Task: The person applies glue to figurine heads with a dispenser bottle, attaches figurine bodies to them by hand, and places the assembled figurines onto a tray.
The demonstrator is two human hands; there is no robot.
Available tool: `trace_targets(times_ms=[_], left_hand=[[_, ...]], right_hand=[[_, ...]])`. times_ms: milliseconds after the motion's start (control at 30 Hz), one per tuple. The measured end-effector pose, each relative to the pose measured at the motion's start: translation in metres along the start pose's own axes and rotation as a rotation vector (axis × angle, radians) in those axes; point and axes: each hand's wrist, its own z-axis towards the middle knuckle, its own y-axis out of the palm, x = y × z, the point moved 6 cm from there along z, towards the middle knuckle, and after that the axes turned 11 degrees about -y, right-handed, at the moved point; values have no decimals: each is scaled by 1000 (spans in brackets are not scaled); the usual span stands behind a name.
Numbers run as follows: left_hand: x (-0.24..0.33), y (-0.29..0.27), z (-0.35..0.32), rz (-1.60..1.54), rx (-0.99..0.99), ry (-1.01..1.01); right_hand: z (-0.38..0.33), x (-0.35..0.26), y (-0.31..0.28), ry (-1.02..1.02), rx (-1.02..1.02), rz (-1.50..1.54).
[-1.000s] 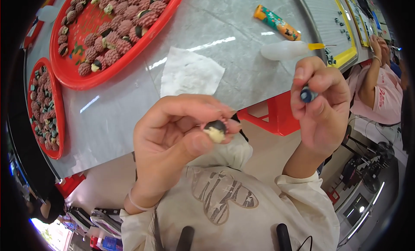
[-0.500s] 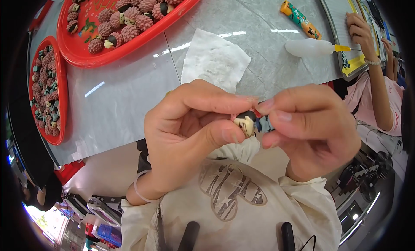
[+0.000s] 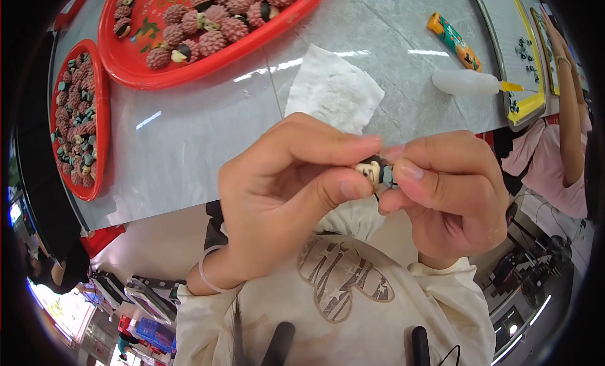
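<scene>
Between the fingertips of my left hand [image 3: 268, 189] is a tiny figurine head [image 3: 365, 170] with a cream face and dark hair. My fingers cover much of it. A small blue-grey figurine body [image 3: 387, 176] is pinched in my right hand [image 3: 457, 196], its far end hidden by the thumb and fingers. Head and body meet end to end, lying sideways above the table's near edge. Whether they are joined, I cannot tell.
A large red tray [image 3: 148, 80] of pink knobbly pieces and small heads stands far left, beside a smaller red tray [image 3: 102, 126] of mixed pieces. Ahead are a white cloth [image 3: 334, 89], a squeeze bottle [image 3: 465, 83] and an orange-green tube [image 3: 455, 41]. A co-worker's arm [image 3: 569, 126] is at right.
The head has turned between my left fingers, and the body has come into line against it. The table shifts slightly right in view. The co-worker's arm has moved farther right.
</scene>
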Motion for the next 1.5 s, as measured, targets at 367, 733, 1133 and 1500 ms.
trace_targets(times_ms=[367,733,1133,1500], left_hand=[[87,-102,-18,230,462,387],[39,-35,-14,186,76,150],[21,-28,-18,17,87,57],[36,-24,-21,334,161,307]], right_hand=[[-6,-9,-14,-104,9,-321],[13,-9,38,-63,-171,47],[1,-3,23,-70,-22,165],[1,-1,24,-95,-20,116]])
